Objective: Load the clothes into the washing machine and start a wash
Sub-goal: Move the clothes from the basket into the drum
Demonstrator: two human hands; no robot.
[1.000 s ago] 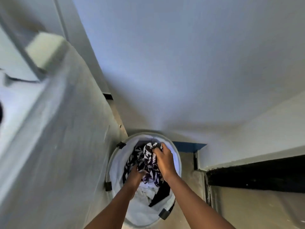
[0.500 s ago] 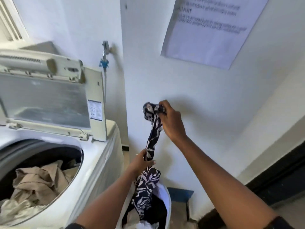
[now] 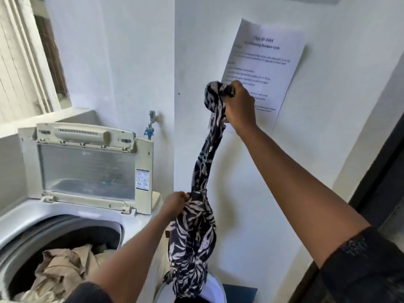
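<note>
A dark navy garment with a white leaf print (image 3: 196, 232) hangs stretched in the air to the right of the washing machine. My right hand (image 3: 239, 106) grips its bunched top end high up near the wall. My left hand (image 3: 175, 204) pinches the cloth at its middle. The top-loading washing machine (image 3: 26, 217) stands at the lower left with its lid (image 3: 87, 169) raised. Beige clothes (image 3: 63, 272) lie in the drum. The garment's lower end hangs over the white laundry basket (image 3: 215, 289), whose rim shows at the bottom.
A printed paper sheet (image 3: 269, 62) is stuck on the white wall behind my right hand. A water tap (image 3: 150, 123) sticks out of the wall behind the machine. A window frame (image 3: 32, 57) is at the upper left, a dark door frame (image 3: 376, 204) at the right.
Both hands have lifted the leaf-print garment out of the basket and raised it higher. My view has swung up from the basket to the machine and the wall.
</note>
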